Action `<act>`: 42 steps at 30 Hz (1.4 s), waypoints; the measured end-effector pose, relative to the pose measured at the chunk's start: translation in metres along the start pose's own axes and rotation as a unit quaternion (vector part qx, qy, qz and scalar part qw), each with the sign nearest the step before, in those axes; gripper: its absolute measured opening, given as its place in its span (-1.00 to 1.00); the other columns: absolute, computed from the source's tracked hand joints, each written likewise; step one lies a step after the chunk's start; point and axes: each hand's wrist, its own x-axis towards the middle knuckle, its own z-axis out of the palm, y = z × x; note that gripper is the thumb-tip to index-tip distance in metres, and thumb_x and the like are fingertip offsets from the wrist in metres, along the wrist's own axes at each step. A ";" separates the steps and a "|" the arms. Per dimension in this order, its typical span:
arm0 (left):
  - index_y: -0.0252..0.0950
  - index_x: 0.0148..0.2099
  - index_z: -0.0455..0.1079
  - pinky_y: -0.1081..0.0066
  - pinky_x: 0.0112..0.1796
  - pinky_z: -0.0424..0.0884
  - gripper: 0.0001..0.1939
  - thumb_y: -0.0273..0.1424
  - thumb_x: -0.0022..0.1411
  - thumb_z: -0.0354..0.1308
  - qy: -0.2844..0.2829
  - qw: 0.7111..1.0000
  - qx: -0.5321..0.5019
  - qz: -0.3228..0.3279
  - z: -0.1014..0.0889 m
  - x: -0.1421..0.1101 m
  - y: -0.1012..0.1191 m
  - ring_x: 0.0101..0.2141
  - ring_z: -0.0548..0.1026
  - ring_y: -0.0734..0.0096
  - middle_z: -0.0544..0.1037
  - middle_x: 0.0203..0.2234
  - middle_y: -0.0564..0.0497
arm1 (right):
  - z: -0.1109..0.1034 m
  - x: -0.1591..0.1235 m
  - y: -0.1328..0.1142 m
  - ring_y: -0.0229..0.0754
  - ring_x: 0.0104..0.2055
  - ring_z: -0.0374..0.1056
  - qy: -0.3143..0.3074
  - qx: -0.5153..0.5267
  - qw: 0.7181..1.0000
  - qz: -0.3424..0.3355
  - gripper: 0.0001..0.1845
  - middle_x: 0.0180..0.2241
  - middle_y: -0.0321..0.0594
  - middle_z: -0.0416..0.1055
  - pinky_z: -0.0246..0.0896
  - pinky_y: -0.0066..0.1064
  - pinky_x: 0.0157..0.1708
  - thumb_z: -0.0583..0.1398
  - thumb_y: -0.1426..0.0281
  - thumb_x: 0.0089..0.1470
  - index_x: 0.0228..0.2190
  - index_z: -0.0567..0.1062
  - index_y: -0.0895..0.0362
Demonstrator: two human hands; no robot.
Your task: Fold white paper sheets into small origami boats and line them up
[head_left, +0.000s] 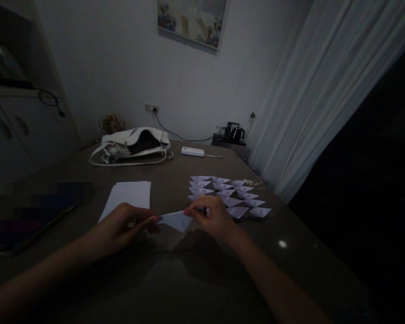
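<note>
Folded paper is stretching between a person's two hands, just above a dark table.
The left hand is pinching the paper's left tip, thumb and fingers closing narrowly on it; the right hand is pinching its right end the same way. Small paper boats are standing in rows beyond the right hand, towards the table's right edge. White sheets are lying beyond the left hand. A white bag is resting near the far edge.
</note>
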 end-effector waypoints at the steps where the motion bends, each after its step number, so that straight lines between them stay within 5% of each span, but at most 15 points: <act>1: -0.27 -0.37 0.51 0.52 -0.45 0.41 -0.65 -0.21 0.26 -0.03 -0.002 1.000 0.009 0.001 -0.004 0.000 -0.001 -0.46 0.55 0.34 0.61 -0.50 0.01 | -0.008 0.002 0.005 -0.32 -0.55 0.24 0.015 0.002 1.000 0.010 -0.81 -0.61 -0.28 0.40 0.04 -0.50 -0.52 0.22 0.37 0.02 -0.55 0.54 0.17; 5: -0.25 -0.32 0.49 0.48 -0.43 0.41 -0.66 -0.17 0.25 -0.02 0.109 0.993 0.044 -0.009 -0.014 0.000 -0.006 -0.42 0.54 0.29 0.59 -0.50 0.01 | -0.029 0.008 0.019 -0.27 -0.52 0.27 0.120 0.020 0.991 0.059 -0.77 -0.57 -0.24 0.44 0.06 -0.48 -0.52 0.21 0.31 0.03 -0.54 0.54 0.19; 8: -0.24 -0.18 0.47 0.44 -0.36 0.41 -0.67 -0.16 0.25 0.00 0.194 0.980 0.044 -0.012 -0.012 0.002 -0.009 -0.32 0.52 0.27 0.59 -0.32 -0.02 | -0.019 0.004 0.017 -0.32 -0.58 0.20 0.022 -0.003 0.999 0.042 -0.72 -0.64 -0.30 0.36 -0.01 -0.51 -0.56 0.19 0.29 0.06 -0.56 0.52 0.19; 11: -0.22 -0.01 0.39 0.44 -0.31 0.40 -0.66 -0.19 0.28 -0.02 0.131 0.990 0.044 0.021 -0.001 0.003 -0.005 -0.21 0.48 0.27 0.52 -0.12 -0.05 | 0.008 -0.005 0.004 -0.30 -0.54 0.25 -0.089 -0.060 0.994 -0.035 -0.79 -0.60 -0.28 0.40 0.01 -0.50 -0.50 0.22 0.33 0.04 -0.53 0.53 0.19; 14: -0.25 -0.10 0.41 0.41 -0.22 0.35 -0.74 -0.29 0.31 -0.04 -0.020 0.990 0.090 0.111 0.012 0.003 0.000 -0.22 0.43 0.30 0.53 -0.24 -0.03 | 0.026 -0.012 -0.009 -0.27 -0.45 0.29 -0.117 -0.075 0.984 -0.109 -0.79 -0.53 -0.23 0.43 0.05 -0.48 -0.43 0.17 0.35 0.09 -0.50 0.50 0.19; 16: -0.29 -0.26 0.42 0.40 -0.26 0.32 -0.71 -0.34 0.35 -0.11 -0.065 0.978 0.127 0.154 0.019 0.002 0.001 -0.31 0.41 0.33 0.51 -0.38 -0.02 | 0.029 -0.013 -0.012 -0.27 -0.45 0.29 -0.106 -0.074 0.983 -0.127 -0.78 -0.53 -0.22 0.43 0.05 -0.48 -0.42 0.13 0.39 0.11 -0.50 0.48 0.20; 28: -0.34 -0.47 0.29 0.47 -0.47 0.20 -0.68 -0.48 0.33 -0.12 -0.004 0.976 0.110 0.190 0.016 -0.004 0.014 -0.49 0.34 0.43 0.38 -0.58 0.02 | 0.002 -0.003 -0.018 -0.32 -0.54 0.17 -0.041 -0.030 0.993 -0.106 -0.64 -0.66 -0.31 0.29 0.00 -0.48 -0.49 0.15 0.28 0.11 -0.63 0.43 0.19; 34: -0.34 -0.48 0.31 0.44 -0.46 0.21 -0.66 -0.47 0.33 -0.13 -0.010 0.971 0.144 0.189 0.013 -0.005 0.011 -0.48 0.33 0.40 0.38 -0.58 -0.01 | -0.029 0.003 -0.002 -0.30 -0.52 0.28 0.096 0.067 0.993 0.028 -0.59 -0.60 -0.27 0.37 0.10 -0.50 -0.51 0.09 0.17 0.14 -0.58 0.43 0.19; 39: -0.33 -0.47 0.32 0.46 -0.47 0.20 -0.68 -0.47 0.33 -0.11 -0.024 0.968 0.154 0.197 0.020 -0.004 0.007 -0.49 0.33 0.41 0.39 -0.59 0.00 | 0.001 -0.004 -0.010 -0.33 -0.51 0.24 -0.085 0.084 0.993 -0.014 -0.67 -0.48 -0.27 0.43 0.07 -0.53 -0.51 0.18 0.14 0.05 -0.41 0.52 0.17; 42: -0.33 -0.48 0.30 0.48 -0.47 0.20 -0.67 -0.46 0.33 -0.11 -0.022 0.972 0.140 0.188 0.020 -0.004 0.007 -0.49 0.35 0.43 0.38 -0.59 0.01 | 0.015 -0.007 -0.017 -0.33 -0.54 0.21 -0.061 0.048 0.996 -0.044 -0.66 -0.60 -0.27 0.38 0.05 -0.51 -0.50 0.19 0.20 0.06 -0.54 0.52 0.20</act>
